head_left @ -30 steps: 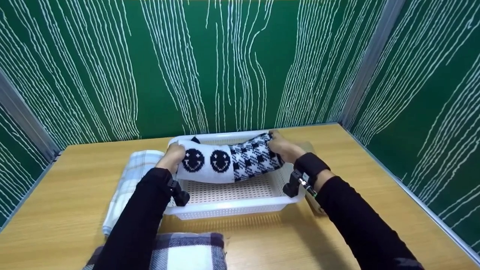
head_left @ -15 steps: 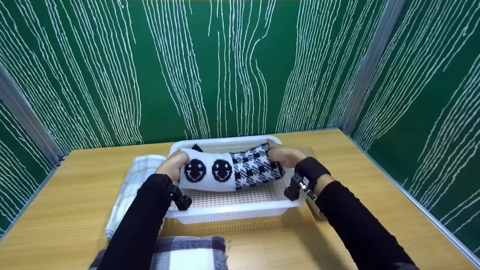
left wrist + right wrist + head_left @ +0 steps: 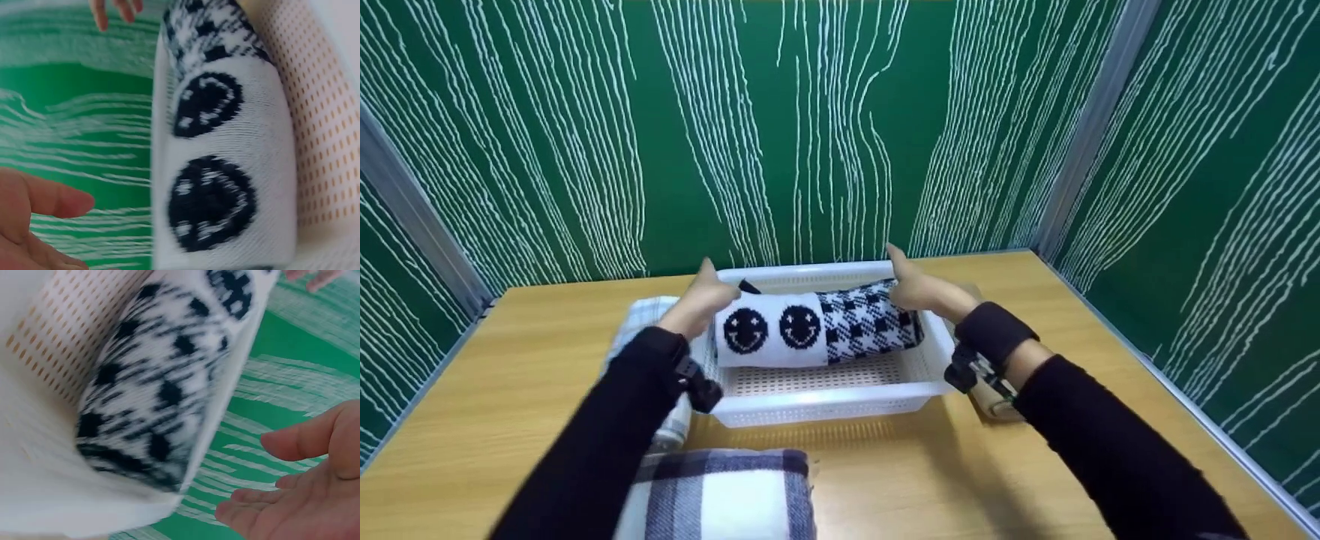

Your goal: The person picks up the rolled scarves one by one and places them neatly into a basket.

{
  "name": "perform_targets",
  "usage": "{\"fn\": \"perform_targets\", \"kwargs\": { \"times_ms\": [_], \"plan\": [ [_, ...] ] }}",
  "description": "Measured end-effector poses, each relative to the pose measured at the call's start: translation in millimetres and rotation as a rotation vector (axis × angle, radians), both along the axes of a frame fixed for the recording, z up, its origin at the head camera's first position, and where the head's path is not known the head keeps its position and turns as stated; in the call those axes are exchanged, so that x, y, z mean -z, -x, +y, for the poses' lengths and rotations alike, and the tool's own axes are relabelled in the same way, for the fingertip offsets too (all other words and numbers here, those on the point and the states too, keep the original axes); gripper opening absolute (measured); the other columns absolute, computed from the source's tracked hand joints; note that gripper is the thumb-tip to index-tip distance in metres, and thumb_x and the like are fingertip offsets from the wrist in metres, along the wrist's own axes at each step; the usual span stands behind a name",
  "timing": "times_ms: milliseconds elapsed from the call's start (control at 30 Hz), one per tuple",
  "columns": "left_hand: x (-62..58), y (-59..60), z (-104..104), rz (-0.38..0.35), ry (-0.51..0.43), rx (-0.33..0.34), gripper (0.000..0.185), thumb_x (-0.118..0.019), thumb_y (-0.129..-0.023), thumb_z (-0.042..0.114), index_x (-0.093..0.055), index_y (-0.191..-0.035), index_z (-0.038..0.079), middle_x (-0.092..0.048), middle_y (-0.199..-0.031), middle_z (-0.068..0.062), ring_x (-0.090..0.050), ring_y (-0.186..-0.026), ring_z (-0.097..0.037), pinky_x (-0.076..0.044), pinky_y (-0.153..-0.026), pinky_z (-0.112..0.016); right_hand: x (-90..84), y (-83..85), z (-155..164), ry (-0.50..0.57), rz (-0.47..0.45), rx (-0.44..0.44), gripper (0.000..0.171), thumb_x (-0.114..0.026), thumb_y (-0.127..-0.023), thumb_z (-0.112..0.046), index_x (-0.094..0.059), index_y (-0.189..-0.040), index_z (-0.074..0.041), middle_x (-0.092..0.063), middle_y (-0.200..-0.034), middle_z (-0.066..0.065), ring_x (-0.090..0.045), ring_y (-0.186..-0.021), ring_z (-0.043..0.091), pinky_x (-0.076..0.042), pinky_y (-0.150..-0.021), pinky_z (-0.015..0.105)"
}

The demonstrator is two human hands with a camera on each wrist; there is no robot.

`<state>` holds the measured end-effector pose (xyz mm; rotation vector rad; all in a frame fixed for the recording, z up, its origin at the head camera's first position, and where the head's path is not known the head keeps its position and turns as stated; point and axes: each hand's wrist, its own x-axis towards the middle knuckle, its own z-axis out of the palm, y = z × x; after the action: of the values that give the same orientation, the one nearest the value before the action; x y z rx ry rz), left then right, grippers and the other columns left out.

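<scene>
A rolled knitted cloth (image 3: 770,330), white with black smiley faces at one end and black-and-white houndstooth at the other, lies along the back of a white perforated plastic basket (image 3: 825,397). My left hand (image 3: 706,301) is above the basket's left side, near the smiley end. Over the right side, by the houndstooth end, is my right hand (image 3: 913,286). In the left wrist view, the left hand (image 3: 34,219) has its thumb spread and nothing in its grasp. The right hand (image 3: 309,478), in the right wrist view, has extended fingers and is clear of the cloth.
A folded pale blue-and-white plaid cloth (image 3: 671,424) lies left of the basket, partly behind my left arm. In front is a folded dark-and-white checked cloth (image 3: 742,495). A beige rolled item (image 3: 994,401) lies at the right. Green panels (image 3: 840,150) stand behind the wooden table (image 3: 1110,390).
Both hands have let go of the knitted cloth and lifted off its ends, the left moving up and outward. The cloth has settled lower in the basket.
</scene>
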<state>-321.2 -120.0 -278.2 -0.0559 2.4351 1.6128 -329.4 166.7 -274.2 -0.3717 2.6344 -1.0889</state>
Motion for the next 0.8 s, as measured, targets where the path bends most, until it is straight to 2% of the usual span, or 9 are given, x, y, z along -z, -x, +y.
{"fn": "perform_targets", "kwargs": {
  "times_ms": [67, 200, 267, 333, 433, 500, 567, 700, 800],
  "plan": [
    [-11.2, -11.9, -4.9, 0.040, 0.023, 0.029, 0.078, -0.039, -0.083, -0.001, 0.019, -0.136, 0.002, 0.016, -0.144, -0.015, 0.011, -0.131, -0.027, 0.003, -0.106, -0.038, -7.2, -9.3, -1.5, 0.016, 0.044, -0.031, 0.084, -0.035, -0.075, 0.014, 0.014, -0.139, -0.010, 0.009, -0.145, 0.013, 0.002, -0.132, 0.026, -0.002, -0.106, 0.041],
    [-30.1, -39.8, -16.7, 0.070, 0.061, 0.100, 0.074, -0.040, -0.086, 0.004, 0.014, -0.138, 0.003, 0.004, -0.144, -0.020, 0.000, -0.131, -0.031, -0.006, -0.106, -0.042, -14.5, -28.8, -2.0, 0.055, 0.156, -0.072, 0.080, -0.043, -0.082, 0.004, 0.008, -0.141, -0.016, -0.004, -0.145, 0.017, -0.009, -0.131, 0.031, -0.011, -0.104, 0.047],
    [-35.3, -54.9, -23.6, 0.098, 0.075, 0.127, 0.073, -0.040, -0.087, 0.006, 0.012, -0.138, 0.002, 0.000, -0.144, -0.023, -0.004, -0.131, -0.033, -0.010, -0.106, -0.042, -14.9, -40.5, -2.9, 0.099, 0.226, -0.078, 0.075, -0.045, -0.085, -0.002, 0.002, -0.142, -0.017, -0.014, -0.143, 0.019, -0.017, -0.129, 0.033, -0.017, -0.102, 0.050],
    [-36.0, -70.4, -32.3, 0.116, 0.089, 0.138, 0.073, -0.041, -0.088, 0.008, 0.010, -0.138, 0.000, -0.002, -0.144, -0.023, -0.005, -0.131, -0.033, -0.011, -0.106, -0.042, -13.0, -53.8, -4.6, 0.177, 0.282, -0.090, 0.071, -0.047, -0.086, -0.003, -0.005, -0.142, -0.017, -0.023, -0.140, 0.019, -0.025, -0.126, 0.033, -0.024, -0.100, 0.048],
    [-27.2, -94.8, -49.9, 0.130, 0.094, 0.145, 0.072, -0.043, -0.089, 0.011, 0.008, -0.138, -0.001, -0.004, -0.143, -0.025, -0.006, -0.130, -0.035, -0.012, -0.105, -0.045, -4.6, -76.0, -8.4, 0.335, 0.329, -0.141, 0.063, -0.048, -0.085, 0.001, -0.018, -0.139, -0.013, -0.035, -0.134, 0.017, -0.038, -0.118, 0.030, -0.038, -0.093, 0.041],
    [-16.8, -111.5, -64.6, 0.114, 0.106, 0.152, 0.074, -0.045, -0.090, 0.014, 0.009, -0.138, -0.002, -0.004, -0.142, -0.026, -0.006, -0.130, -0.038, -0.012, -0.104, -0.048, 4.7, -90.7, -10.5, 0.416, 0.319, -0.190, 0.058, -0.048, -0.085, 0.003, -0.025, -0.136, -0.010, -0.041, -0.129, 0.017, -0.044, -0.114, 0.028, -0.043, -0.088, 0.035],
    [-4.8, -127.0, -82.0, 0.085, 0.125, 0.176, 0.077, -0.047, -0.090, 0.021, 0.008, -0.138, -0.002, -0.004, -0.142, -0.027, -0.005, -0.129, -0.040, -0.012, -0.102, -0.051, 16.4, -104.3, -10.5, 0.454, 0.280, -0.241, 0.052, -0.047, -0.085, 0.005, -0.030, -0.133, -0.007, -0.044, -0.127, 0.016, -0.046, -0.112, 0.028, -0.045, -0.085, 0.033],
    [19.1, -152.2, -120.2, -0.044, 0.173, 0.212, 0.082, -0.046, -0.089, 0.037, 0.006, -0.138, -0.003, -0.003, -0.141, -0.029, -0.005, -0.127, -0.044, -0.014, -0.098, -0.057, 40.6, -126.0, -7.5, 0.441, 0.160, -0.296, 0.046, -0.046, -0.085, 0.005, -0.037, -0.129, -0.003, -0.047, -0.124, 0.017, -0.045, -0.112, 0.030, -0.042, -0.089, 0.036],
    [38.8, -161.6, -146.8, -0.194, 0.167, 0.162, 0.086, -0.044, -0.088, 0.046, 0.007, -0.138, -0.003, 0.000, -0.140, -0.031, -0.006, -0.124, -0.049, -0.024, -0.092, -0.062, 56.4, -136.7, -6.7, 0.427, 0.045, -0.278, 0.043, -0.047, -0.086, 0.000, -0.039, -0.128, -0.001, -0.048, -0.121, 0.019, -0.048, -0.108, 0.029, -0.042, -0.088, 0.035]
  ]
}}
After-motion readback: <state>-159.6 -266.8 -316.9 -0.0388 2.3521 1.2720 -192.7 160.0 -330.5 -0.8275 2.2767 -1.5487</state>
